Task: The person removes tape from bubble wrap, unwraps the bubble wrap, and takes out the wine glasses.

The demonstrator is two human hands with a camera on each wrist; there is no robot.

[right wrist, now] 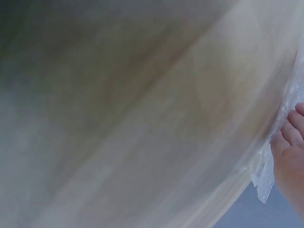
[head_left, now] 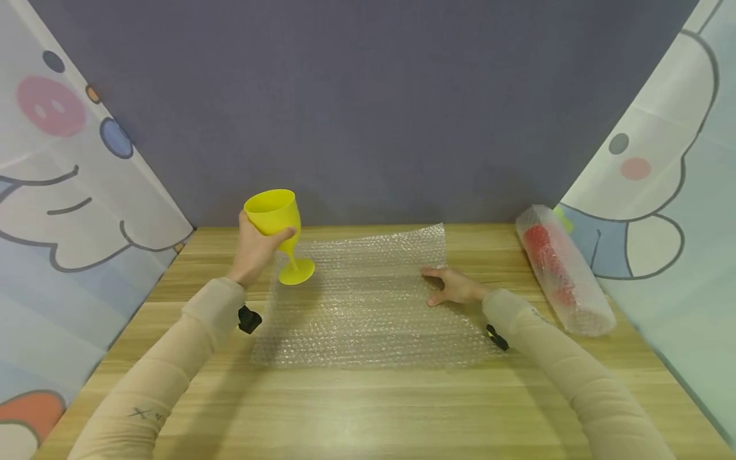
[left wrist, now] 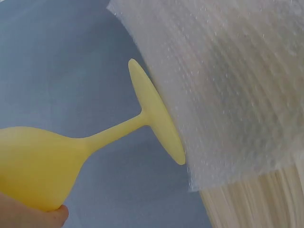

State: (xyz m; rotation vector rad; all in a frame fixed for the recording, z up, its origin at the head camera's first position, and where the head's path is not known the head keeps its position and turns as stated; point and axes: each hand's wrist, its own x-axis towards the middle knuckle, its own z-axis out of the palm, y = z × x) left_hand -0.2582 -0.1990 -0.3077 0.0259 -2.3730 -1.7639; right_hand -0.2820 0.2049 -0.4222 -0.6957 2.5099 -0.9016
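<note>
My left hand (head_left: 255,249) grips a yellow plastic goblet (head_left: 275,214) by its bowl, with the thumb across the front. The goblet is upright, tilted slightly, and its round foot overlaps the left part of a clear bubble wrap sheet (head_left: 362,313) in the head view. In the left wrist view the goblet's stem (left wrist: 116,135) and foot show beside the wrap, with part of the thumb at the bottom left. On the sheet's right edge, my right hand (head_left: 454,286) rests with thumb and fingers spread apart. Wrap blurs most of the right wrist view.
A bubble-wrapped roll (head_left: 581,300) with something red inside lies at the right of the wooden table (head_left: 368,409). A grey panel (head_left: 368,115) stands behind the table. Cartoon-printed sheets (head_left: 644,211) flank both sides.
</note>
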